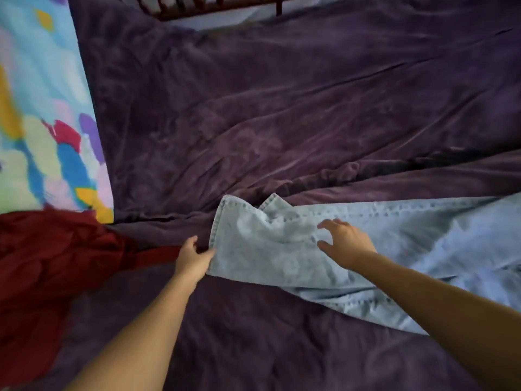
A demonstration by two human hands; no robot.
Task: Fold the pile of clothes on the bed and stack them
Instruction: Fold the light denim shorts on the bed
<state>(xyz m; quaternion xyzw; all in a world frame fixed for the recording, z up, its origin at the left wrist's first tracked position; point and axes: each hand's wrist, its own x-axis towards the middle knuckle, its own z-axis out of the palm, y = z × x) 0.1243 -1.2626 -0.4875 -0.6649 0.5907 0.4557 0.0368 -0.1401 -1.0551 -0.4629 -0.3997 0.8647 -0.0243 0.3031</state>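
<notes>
Forearms in from the near edge, over a bare stretch of purple duvet [253, 348] with room enough to lay a fold flat.

Left hand [194, 261]: curled round the stitched leg-end hem of the pale jeans [267, 249], thumb on top, probably to keep that end pinned and square.

Right hand [348, 244]: fingers spread wide, holding nothing, over the same leg a little further along. Cannot tell whether pressing on the denim or poised just above it. Reads as smoothing or lining up the two legs before a fold, so an early step on this garment.

Pale jeans across the middle of the bed, running from centre out past the right edge of view, waist end unseen. One hem corner peaked up behind the other; legs not yet squared.

Just beside the left hand, on the near left: dark red garment [42, 263], crumpled and unfolded. Worth keeping the denim from dragging onto it.

Beyond the hems: wide open duvet, creased in long ridges, free for swinging the leg end over toward the right.

Far left, bounded by a bright patterned cover [42, 108]. Far top, by a dark wooden bed frame [214, 7] above a strip of white sheet [225, 21].

No folded stack in view.
</notes>
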